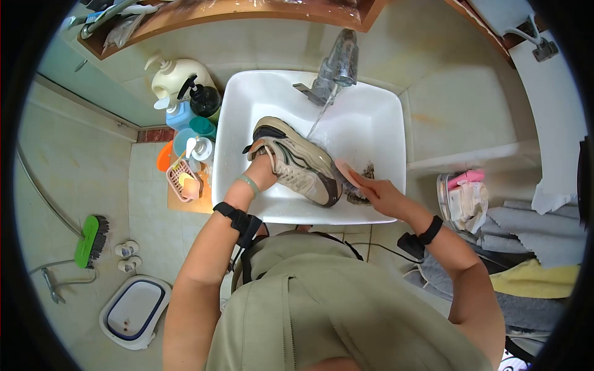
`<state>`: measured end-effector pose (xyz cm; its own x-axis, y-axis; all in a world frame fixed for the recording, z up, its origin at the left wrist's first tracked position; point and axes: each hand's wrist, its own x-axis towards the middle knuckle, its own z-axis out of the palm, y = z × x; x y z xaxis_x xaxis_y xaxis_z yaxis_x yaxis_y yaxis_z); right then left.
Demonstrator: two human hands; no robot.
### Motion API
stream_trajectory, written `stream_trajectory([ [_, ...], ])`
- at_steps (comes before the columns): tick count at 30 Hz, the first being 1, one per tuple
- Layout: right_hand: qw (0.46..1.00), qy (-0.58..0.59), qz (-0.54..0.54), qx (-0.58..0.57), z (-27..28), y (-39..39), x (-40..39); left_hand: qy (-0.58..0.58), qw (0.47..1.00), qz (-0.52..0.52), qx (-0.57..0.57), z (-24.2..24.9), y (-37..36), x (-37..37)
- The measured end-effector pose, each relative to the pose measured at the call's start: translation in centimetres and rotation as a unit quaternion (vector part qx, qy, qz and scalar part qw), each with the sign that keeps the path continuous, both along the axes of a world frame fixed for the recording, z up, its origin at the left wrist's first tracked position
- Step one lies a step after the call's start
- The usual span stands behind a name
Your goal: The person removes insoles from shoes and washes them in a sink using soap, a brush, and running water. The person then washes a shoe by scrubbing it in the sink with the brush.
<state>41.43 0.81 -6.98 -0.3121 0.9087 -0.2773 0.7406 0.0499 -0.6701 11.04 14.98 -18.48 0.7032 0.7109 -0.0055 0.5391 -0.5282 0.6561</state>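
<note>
A beige and grey sneaker [297,164] with black trim is held tilted over the white sink [396,136]. My left hand [262,172] reaches into the shoe's opening and holds it from inside, so its fingers are hidden. In my right hand [380,196] is a pink-backed scrub brush [348,172], its bristles against the sole near the toe. Water runs from the metal faucet [340,65] into the basin, just beyond the shoe. A dark, wet clump [366,185] that I cannot identify shows beside the brush.
Left of the sink stand a cream pump bottle [179,77], a dark pump bottle [204,99] and a pink soap basket [183,180]. A wooden shelf [247,21] overhangs the back. Folded towels [532,235] lie at right. A green brush [91,241] and folding basin [136,312] are at left.
</note>
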Motion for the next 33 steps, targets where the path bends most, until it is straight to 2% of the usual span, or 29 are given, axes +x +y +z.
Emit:
stream_trajectory([
  [3,0.998,-0.057,0.017,-0.012,-0.3,4.5,-2.4,-0.021,0.998,0.007,-0.051,2.6,-0.4,0.2],
  [5,0.994,-0.105,-0.002,-0.038,1.1,8.2,-5.3,-0.027,0.999,-0.008,-0.03,1.8,0.2,0.4],
  [6,0.994,-0.104,-0.004,-0.039,0.2,8.5,-5.4,-0.008,0.999,-0.014,-0.037,2.0,0.5,0.7],
  [8,0.997,-0.066,-0.004,0.04,-2.2,8.3,-5.2,0.017,0.998,-0.021,-0.063,2.6,0.8,1.1],
  [11,0.994,-0.083,-0.061,-0.024,-0.8,3.1,-4.1,0.033,0.997,-0.014,-0.071,1.9,0.8,1.0],
  [12,0.994,-0.085,-0.059,-0.024,-0.6,1.2,-3.3,0.03,0.997,-0.013,-0.071,2.1,0.8,1.0],
  [14,0.999,-0.01,-0.018,0.037,-0.3,-1.7,-2.2,-0.001,0.993,0.009,-0.118,2.6,0.5,0.7],
  [15,0.999,-0.012,-0.013,0.038,0.0,-1.1,-2.3,-0.004,0.993,0.015,-0.118,2.7,0.6,0.8],
  [17,0.996,-0.089,0.006,0.03,0.4,0.2,-3.7,0.023,0.999,-0.022,-0.03,2.6,0.5,0.9],
  [21,0.997,-0.047,-0.033,0.049,-2.7,7.3,-8.0,-0.013,0.998,-0.025,-0.062,2.8,1.0,1.5],
  [22,0.996,-0.058,-0.035,0.063,-3.9,7.9,-8.0,0.043,0.997,-0.005,-0.061,3.2,1.2,2.4],
  [23,0.994,-0.069,-0.04,0.078,-4.9,8.1,-7.9,0.099,0.993,0.013,-0.06,3.6,1.4,3.0],
  [27,0.988,-0.154,-0.012,0.016,-3.5,3.4,-3.0,0.102,0.993,0.023,-0.056,3.0,2.5,3.8],
  [29,0.972,-0.232,-0.033,-0.022,-1.7,1.8,-1.7,0.14,0.988,0.037,-0.057,6.0,2.4,4.9],
  [33,0.98,-0.184,-0.072,0.004,-0.4,1.9,-2.4,0.195,0.977,0.078,-0.015,11.3,1.7,5.8],
])
